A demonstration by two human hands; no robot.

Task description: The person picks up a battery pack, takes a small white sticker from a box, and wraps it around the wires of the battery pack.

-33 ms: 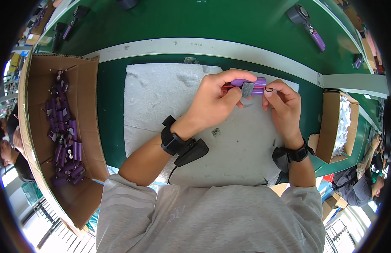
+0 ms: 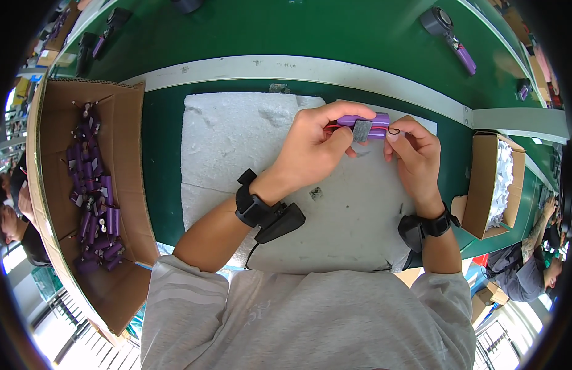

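A purple battery pack [image 2: 379,120] made of cylindrical cells is held between both my hands, above a white foam sheet [image 2: 236,148]. My left hand [image 2: 316,148] grips its left end, and its thumb presses a small grey square pad [image 2: 362,131] against the pack's side. My right hand [image 2: 415,154] holds the right end and pinches a thin black wire loop [image 2: 394,131]. A red wire shows along the pack. Both wrists wear black straps with small black devices.
A large open cardboard box [image 2: 131,160] at the left holds several purple packs [image 2: 91,191]. A smaller box [image 2: 480,185] with white pieces stands at the right. Beyond a white rail [image 2: 298,66], a green belt carries a black and purple part [image 2: 449,31]. Other people work at both edges.
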